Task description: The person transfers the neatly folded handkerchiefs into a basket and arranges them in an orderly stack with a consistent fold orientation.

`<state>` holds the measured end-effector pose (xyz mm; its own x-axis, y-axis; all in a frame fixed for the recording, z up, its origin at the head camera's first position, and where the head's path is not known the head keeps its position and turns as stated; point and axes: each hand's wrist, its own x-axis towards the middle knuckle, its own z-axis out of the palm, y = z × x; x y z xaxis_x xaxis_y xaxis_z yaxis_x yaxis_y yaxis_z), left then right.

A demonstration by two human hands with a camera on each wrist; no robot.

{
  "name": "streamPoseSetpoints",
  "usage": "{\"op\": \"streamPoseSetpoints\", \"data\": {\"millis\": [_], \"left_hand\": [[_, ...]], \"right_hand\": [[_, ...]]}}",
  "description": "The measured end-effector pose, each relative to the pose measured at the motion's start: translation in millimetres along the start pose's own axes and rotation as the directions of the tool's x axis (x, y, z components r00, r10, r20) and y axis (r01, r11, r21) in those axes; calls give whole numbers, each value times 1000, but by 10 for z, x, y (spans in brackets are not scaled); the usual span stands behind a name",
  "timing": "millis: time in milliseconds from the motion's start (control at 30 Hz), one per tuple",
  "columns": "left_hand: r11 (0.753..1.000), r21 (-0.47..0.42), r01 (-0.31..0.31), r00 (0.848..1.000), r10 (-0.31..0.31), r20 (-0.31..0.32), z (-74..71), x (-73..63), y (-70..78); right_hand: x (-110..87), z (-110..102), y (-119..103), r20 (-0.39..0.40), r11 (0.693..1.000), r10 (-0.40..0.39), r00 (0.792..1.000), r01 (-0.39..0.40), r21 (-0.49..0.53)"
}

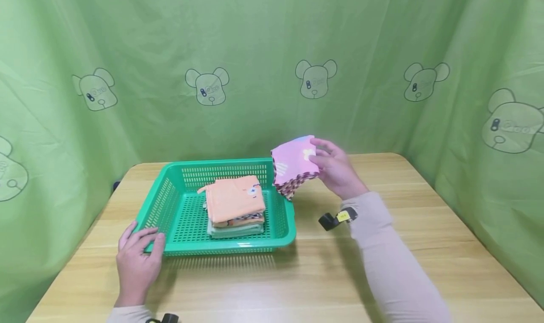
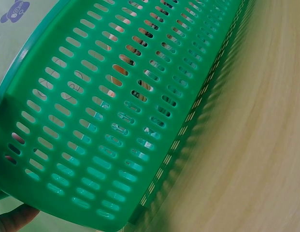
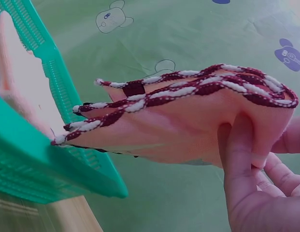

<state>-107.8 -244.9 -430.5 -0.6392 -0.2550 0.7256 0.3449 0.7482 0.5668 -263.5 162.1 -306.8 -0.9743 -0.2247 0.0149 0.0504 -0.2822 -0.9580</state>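
My right hand [image 1: 337, 169] pinches a folded pink towel [image 1: 295, 160] over the right end of a green plastic basket [image 1: 289, 224]. In the right wrist view the towel [image 3: 188, 113] shows stacked layers with maroon-and-white stitched edges, the thumb pressed into its near face. My left hand [image 1: 138, 261] grips the basket's front left corner, thumb at the front rim. Inside the basket, right of its middle, lies a stack of folded towels: a peach towel [image 1: 235, 198] on top and a pale green towel [image 1: 235, 231] at the bottom. Slotted basket wall [image 2: 106, 96] fills much of the left wrist view.
The basket stands on a light wooden table [image 1: 403, 228]. Behind and at both sides hangs a green curtain [image 1: 263, 25] printed with bear heads. A black wrist camera [image 1: 329, 221] sticks out from the right cuff.
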Motion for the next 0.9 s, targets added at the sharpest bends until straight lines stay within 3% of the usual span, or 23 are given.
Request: {"op": "streamPoseSetpoints", "data": {"millis": [900], "left_hand": [[1000, 0, 13, 1000, -13, 10, -16, -9, 5]], "right_hand": [[205, 490, 279, -19, 997, 20, 1000, -19, 72]]}}
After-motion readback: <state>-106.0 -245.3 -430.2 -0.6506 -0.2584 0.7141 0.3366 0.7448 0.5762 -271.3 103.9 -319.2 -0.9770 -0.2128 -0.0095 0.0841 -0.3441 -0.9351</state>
